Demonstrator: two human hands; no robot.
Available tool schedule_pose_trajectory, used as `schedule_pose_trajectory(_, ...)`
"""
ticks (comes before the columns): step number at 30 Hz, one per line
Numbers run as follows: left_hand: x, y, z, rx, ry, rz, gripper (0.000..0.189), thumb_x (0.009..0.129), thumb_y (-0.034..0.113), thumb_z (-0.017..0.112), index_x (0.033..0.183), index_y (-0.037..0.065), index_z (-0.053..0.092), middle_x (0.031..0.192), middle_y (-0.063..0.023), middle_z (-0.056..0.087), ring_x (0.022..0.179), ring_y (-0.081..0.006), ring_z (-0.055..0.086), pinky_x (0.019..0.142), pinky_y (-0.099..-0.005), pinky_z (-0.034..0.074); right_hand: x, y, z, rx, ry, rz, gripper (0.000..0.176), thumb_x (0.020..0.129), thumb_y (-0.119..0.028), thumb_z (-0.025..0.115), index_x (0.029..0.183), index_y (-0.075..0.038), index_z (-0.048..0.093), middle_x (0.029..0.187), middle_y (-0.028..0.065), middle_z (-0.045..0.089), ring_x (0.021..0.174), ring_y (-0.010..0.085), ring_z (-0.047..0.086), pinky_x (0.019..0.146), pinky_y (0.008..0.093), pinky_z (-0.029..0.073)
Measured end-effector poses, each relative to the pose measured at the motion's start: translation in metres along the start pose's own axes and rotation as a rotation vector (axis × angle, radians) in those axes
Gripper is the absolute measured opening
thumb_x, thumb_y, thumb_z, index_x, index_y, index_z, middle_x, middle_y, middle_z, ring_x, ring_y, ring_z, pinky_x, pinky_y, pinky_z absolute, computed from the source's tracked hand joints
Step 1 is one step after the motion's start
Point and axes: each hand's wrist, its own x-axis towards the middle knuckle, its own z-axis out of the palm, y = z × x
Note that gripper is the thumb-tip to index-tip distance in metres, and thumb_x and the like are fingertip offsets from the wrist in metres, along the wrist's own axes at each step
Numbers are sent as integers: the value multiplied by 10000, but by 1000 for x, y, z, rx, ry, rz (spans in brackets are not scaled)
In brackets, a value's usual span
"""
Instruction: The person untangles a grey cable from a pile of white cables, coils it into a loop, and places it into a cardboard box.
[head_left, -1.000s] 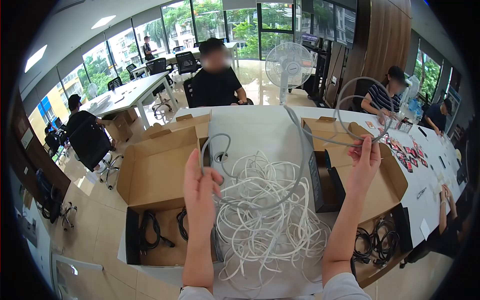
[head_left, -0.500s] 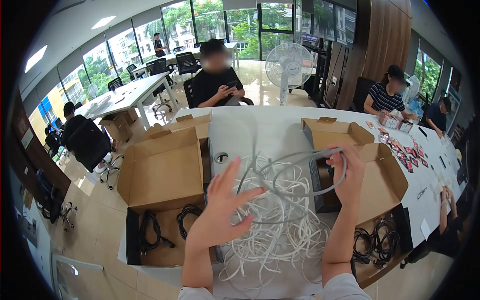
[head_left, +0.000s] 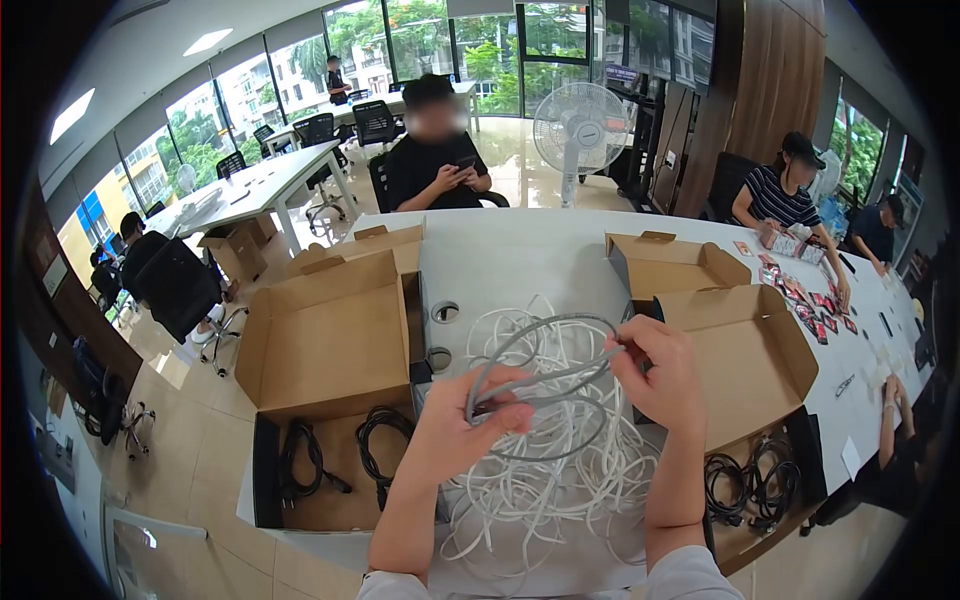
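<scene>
Left hand [head_left: 462, 428], spread open earlier, now fingers clamped on grey cable [head_left: 548, 381] coil. Right hand [head_left: 660, 375] lower, fingers pinching same coil above white cables [head_left: 540, 490]. Print on cards [head_left: 815, 300] unreadable.

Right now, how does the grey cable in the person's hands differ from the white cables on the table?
The grey cable is one; the white cables are many. The grey cable is looped between the left hand and right hand; the white cables lie tangled on the table. Both are thin and flexible.
</scene>
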Motion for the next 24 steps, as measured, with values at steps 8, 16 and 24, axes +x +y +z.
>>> schedule_pose_trajectory(8, -1, -11, -12, -513, 183, 89, 422, 978, 413, 399, 780, 44, 446, 586, -46, 457, 468, -112, 447, 453, -251, 388, -5, -3, -12, 360, -154, 99, 136, 816, -19, 633, 736, 9, 527, 596, 16, 480, 487, 43, 476, 428, 214, 340)
schedule_pose_trajectory(16, 3, -15, -7, -199, 17, 135, 380, 1000, 344, 379, 769, 46, 422, 774, -154, 614, 630, -170, 583, 604, -294, 476, -4, 3, -2, 242, 99, 154, 118, 847, -45, 619, 771, 22, 558, 611, 22, 484, 477, 55, 401, 432, 220, 312)
schedule_pose_trajectory(24, 4, -13, -7, -176, -122, 69, 252, 992, 159, 421, 807, -2, 481, 893, -156, 677, 787, -179, 659, 732, -269, 498, 3, 2, 9, 24, 225, 56, 88, 828, -60, 639, 868, 18, 624, 715, 64, 558, 489, 107, 463, 455, 229, 370)
